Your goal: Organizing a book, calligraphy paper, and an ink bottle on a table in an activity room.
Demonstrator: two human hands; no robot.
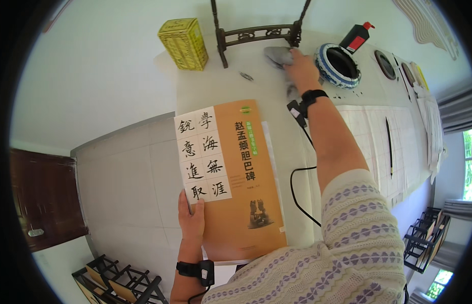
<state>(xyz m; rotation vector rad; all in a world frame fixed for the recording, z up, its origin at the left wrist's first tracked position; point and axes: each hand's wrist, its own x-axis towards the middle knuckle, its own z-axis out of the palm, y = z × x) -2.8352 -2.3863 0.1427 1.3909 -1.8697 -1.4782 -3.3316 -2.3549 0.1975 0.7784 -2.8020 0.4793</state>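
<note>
My left hand (pixel 192 217) grips the left edge of an orange-covered calligraphy copybook (pixel 217 224), thumb on the cover and fingers at the edge. Large brush characters fill a pale panel on the cover. Across the table, my right hand (pixel 302 70) is on a crumpled grey, ink-stained cloth (pixel 278 56), with its fingers closed over the cloth's right end. Close to the right of that hand stands a blue-and-white ceramic bowl (pixel 322 64) with a dark inside. Behind the cloth is the foot of a dark carved wooden stand (pixel 259 35).
A yellow box (pixel 186 45) stands at the back left, near a small dark object (pixel 246 76). A black bottle with a red cap (pixel 357 37) is behind the bowl. To the right lie gridded paper (pixel 367 152), a brush (pixel 389 146) and a round inkstone (pixel 385 64). A black cable (pixel 292 182) loops beneath my right arm.
</note>
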